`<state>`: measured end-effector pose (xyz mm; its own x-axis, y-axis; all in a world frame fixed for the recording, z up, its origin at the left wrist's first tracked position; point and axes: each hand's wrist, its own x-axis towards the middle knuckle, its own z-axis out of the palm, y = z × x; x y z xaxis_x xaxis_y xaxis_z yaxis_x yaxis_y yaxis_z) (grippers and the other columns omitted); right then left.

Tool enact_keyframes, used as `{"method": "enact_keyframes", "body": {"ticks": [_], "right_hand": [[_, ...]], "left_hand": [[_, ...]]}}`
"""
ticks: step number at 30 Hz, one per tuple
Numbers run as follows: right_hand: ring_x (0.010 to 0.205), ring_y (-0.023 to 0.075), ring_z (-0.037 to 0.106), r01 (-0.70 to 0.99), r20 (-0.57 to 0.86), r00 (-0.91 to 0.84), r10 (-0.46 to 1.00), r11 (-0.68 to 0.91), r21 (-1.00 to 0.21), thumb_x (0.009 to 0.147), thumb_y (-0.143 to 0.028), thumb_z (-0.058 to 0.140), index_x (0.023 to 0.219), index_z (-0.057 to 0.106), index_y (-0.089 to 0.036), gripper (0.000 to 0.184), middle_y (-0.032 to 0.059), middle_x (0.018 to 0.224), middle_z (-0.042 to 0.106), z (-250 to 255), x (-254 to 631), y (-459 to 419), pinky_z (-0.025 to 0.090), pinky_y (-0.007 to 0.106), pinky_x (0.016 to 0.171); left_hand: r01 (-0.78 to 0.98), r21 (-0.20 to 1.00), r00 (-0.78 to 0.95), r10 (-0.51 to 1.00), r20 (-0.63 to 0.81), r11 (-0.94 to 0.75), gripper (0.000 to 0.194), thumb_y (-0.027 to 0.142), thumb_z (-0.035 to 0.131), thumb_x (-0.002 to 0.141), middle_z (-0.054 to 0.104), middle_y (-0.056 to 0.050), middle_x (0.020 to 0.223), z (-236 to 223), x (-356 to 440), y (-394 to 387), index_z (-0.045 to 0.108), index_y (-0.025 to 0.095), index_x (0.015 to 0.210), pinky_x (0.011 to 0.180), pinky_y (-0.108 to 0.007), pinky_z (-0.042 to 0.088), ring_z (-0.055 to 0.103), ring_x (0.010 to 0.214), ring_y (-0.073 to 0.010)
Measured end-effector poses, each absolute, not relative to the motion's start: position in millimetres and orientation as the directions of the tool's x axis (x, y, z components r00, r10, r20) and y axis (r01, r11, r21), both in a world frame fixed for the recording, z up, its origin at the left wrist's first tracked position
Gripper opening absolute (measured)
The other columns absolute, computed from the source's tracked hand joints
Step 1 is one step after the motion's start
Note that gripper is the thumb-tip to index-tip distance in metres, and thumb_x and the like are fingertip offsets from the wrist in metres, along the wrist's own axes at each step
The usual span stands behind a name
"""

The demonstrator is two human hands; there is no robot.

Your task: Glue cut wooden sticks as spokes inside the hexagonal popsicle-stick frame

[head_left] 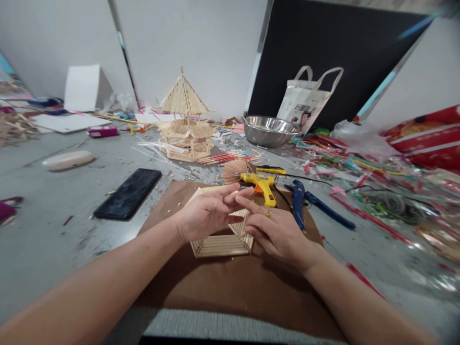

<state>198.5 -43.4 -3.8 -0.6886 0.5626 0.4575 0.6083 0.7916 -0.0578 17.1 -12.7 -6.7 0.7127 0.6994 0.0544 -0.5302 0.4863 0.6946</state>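
Above a brown sheet (215, 290) on the grey tabletop (57, 239), two bare hands are brought together, fingertips meeting or nearly so from where I stand. Left hand (208, 213): grip loosely open, palm partly turned up, fingers extended toward the right. Right hand (276, 230): index finger reaching to the left fingertips, other fingers curled, a ring on one finger. Cannot tell whether the right grip pinches anything small.

Position of workpiece: stick frame (223, 246), pale, flat, many-sided, with a gap at its middle, lies on the sheet directly below the hands, which hide part of it. Contact between hands and frame cannot be judged.

Just beyond the right hand: yellow glue gun (264, 184) lying on its side, next to a round pleated tan piece (232, 171); a yellow cutter (271, 169) behind. Blue-handled tool (298, 201) to the right of the gun.

Left of the sheet: black phone (128, 194), face up; farther left, an oblong white case (68, 160). Farther back, a tiered stick pavilion (185, 120) stands upright, red sticks (223, 157) lying near its base. Metal bowl (271, 139) to its right, in front of a white bag (298, 103).
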Motion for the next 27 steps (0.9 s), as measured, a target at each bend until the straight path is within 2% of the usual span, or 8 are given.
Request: {"method": "enact_keyframes", "body": {"ticks": [5,10,13,15,19,21,24,27], "right_hand": [[0.078,0.0164,0.059,0.663,0.469,-0.655,0.593,0.748,-0.020,0.081,-0.025,0.038,0.074,0.051,-0.017,0.016,0.0112,0.124,0.043,-4.6,198.9,-43.7,0.044,0.028,0.063],[0.083,0.0172,0.058,0.619,0.478,-0.677,0.559,0.785,-0.041,0.081,-0.023,0.039,0.071,0.051,-0.017,0.016,0.0105,0.122,0.045,-4.0,198.1,-42.1,0.044,0.028,0.067],[0.087,0.0175,0.057,0.585,0.456,-0.694,0.557,0.806,-0.093,0.081,-0.023,0.040,0.072,0.051,-0.016,0.016,0.0116,0.122,0.045,-3.6,196.8,-42.9,0.043,0.029,0.070],[0.089,0.0175,0.056,0.551,0.434,-0.710,0.555,0.821,-0.149,0.080,-0.024,0.041,0.072,0.051,-0.016,0.015,0.0108,0.117,0.050,-4.2,196.3,-43.7,0.043,0.029,0.071],[0.082,0.0140,0.057,0.497,0.485,-0.648,0.587,0.809,-0.314,0.078,-0.023,0.046,0.073,0.054,-0.018,0.010,0.0053,0.085,0.064,-8.4,197.4,-42.3,0.043,0.025,0.068],[0.070,0.0111,0.056,0.481,0.552,-0.564,0.614,0.788,-0.386,0.077,-0.022,0.049,0.073,0.055,-0.018,0.008,0.0027,0.071,0.062,-10.7,198.6,-40.3,0.043,0.022,0.063],[0.062,0.0088,0.054,0.466,0.610,-0.451,0.651,0.755,-0.462,0.075,-0.020,0.052,0.074,0.057,-0.018,0.006,0.0005,0.066,0.059,-12.8,199.4,-38.1,0.043,0.020,0.059],[0.062,0.0076,0.055,0.451,0.627,-0.406,0.665,0.742,-0.496,0.073,-0.018,0.054,0.077,0.059,-0.019,0.005,-0.0009,0.068,0.061,-13.0,198.3,-38.3,0.043,0.018,0.059]], "left_hand": [[-0.523,0.702,0.723,0.688,0.066,0.483,0.053,-0.006,0.035,0.060,0.048,-0.002,0.119,-7.1,18.1,-12.8,0.049,0.020,0.104,0.090,-0.042,0.030,0.038,0.113,-0.0211],[-0.522,0.691,0.725,0.687,0.051,0.500,0.055,-0.007,0.035,0.059,0.047,-0.003,0.121,-9.8,18.0,-11.8,0.048,0.019,0.105,0.091,-0.044,0.028,0.037,0.113,-0.0214],[-0.529,0.681,0.718,0.695,0.040,0.506,0.053,-0.007,0.036,0.060,0.047,-0.003,0.120,-9.2,17.8,-11.8,0.048,0.019,0.105,0.090,-0.044,0.029,0.039,0.112,-0.0222],[-0.533,0.680,0.711,0.702,0.038,0.503,0.052,-0.005,0.037,0.060,0.048,-0.003,0.119,-7.5,17.6,-11.8,0.049,0.019,0.104,0.090,-0.044,0.029,0.040,0.111,-0.0225],[-0.524,0.739,0.684,0.726,0.068,0.424,0.045,0.000,0.042,0.063,0.050,-0.005,0.115,-4.4,17.4,-11.4,0.049,0.018,0.104,0.087,-0.039,0.032,0.046,0.104,-0.0208],[-0.443,0.836,0.645,0.763,0.046,0.324,0.036,0.007,0.047,0.068,0.054,-0.007,0.106,-4.3,17.6,-11.3,0.049,0.017,0.103,0.081,-0.034,0.036,0.051,0.093,-0.0173],[-0.150,0.977,0.608,0.793,-0.031,0.153,0.019,0.021,0.054,0.071,0.058,-0.003,0.077,-5.6,18.6,-12.0,0.055,0.012,0.087,0.063,-0.024,0.038,0.051,0.066,-0.0094],[0.076,0.996,0.625,0.776,-0.084,0.047,0.019,0.031,0.055,0.069,0.050,0.002,0.059,-6.6,19.2,-12.8,0.054,0.011,0.071,0.050,-0.019,0.034,0.043,0.052,-0.0056]]}}
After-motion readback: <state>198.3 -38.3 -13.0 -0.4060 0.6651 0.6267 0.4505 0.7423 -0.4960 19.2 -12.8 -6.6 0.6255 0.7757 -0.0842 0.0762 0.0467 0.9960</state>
